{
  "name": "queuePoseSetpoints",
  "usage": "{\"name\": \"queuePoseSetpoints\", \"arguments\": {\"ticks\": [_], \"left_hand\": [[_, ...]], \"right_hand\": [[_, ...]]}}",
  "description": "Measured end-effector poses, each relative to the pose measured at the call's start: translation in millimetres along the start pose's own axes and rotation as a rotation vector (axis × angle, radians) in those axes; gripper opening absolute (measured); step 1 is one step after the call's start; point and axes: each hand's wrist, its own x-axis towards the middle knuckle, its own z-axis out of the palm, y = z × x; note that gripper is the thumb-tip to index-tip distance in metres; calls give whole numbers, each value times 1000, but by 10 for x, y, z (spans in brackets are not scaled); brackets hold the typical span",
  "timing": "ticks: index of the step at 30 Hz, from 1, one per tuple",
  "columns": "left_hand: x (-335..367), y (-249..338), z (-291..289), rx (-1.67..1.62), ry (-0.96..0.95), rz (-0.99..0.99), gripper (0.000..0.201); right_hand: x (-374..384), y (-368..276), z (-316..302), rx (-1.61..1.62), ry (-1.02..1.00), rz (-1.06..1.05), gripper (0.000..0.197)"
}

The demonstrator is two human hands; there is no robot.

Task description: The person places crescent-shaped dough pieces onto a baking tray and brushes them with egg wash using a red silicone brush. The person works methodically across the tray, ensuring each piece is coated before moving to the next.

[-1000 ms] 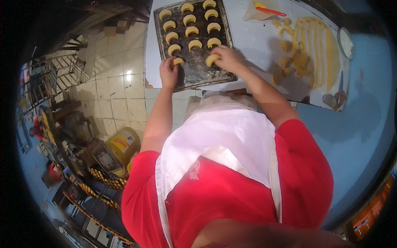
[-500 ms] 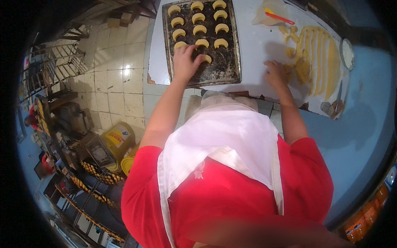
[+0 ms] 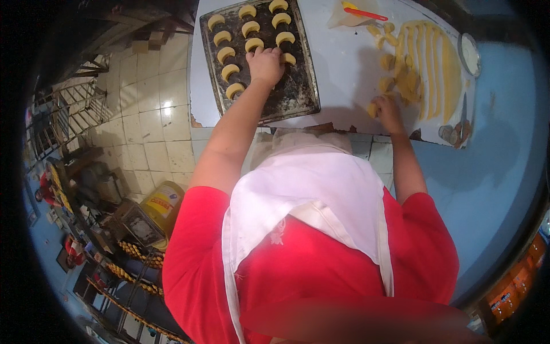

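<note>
A dark baking tray [image 3: 295, 103] carries columns of pale yellow crescent-shaped dough pieces, one of them a crescent [image 3: 234, 90] low in the left column. My left hand [image 3: 267, 67] reaches over the tray's middle column, fingers curled downward and closed. Its thumb side lies against a crescent [image 3: 288, 58] in the right column; whatever is under the fingers is hidden. Near the table's front edge, my right hand [image 3: 389, 114] pinches a small yellow dough piece [image 3: 372, 109]. Several cut dough pieces [image 3: 386, 84] lie just beyond that hand, beside a rolled dough sheet [image 3: 452, 74] cut into strips.
The white table [image 3: 338, 74] also holds a red-handled tool [image 3: 365, 13] on a translucent sheet, a bowl of white powder [image 3: 470, 54] and a knife [image 3: 463, 112]. Left of me stand a yellow bucket [image 3: 163, 203] and racks with baked goods [image 3: 132, 252].
A crescent from my left hand now sits at the bottom of the left column, and that hand has moved to the middle column. My right hand has taken hold of a dough piece.
</note>
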Motion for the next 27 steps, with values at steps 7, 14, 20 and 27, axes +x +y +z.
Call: {"name": "queuePoseSetpoints", "arguments": {"ticks": [7,14,20,27], "left_hand": [[13,-61,59,-37,0,17,24],[-192,-2,-225,-195,240,98,50],[-1037,-317,-282,-598,229,43,32],[-1800,-391,63,-769,6,-109,26]], "right_hand": [[812,-988,296,272,110,-156,30],[1253,-1909,601,219,43,-171,39],[933,-616,87,25,288,160,44],[681,605,-195,-137,102,140,37]]}}
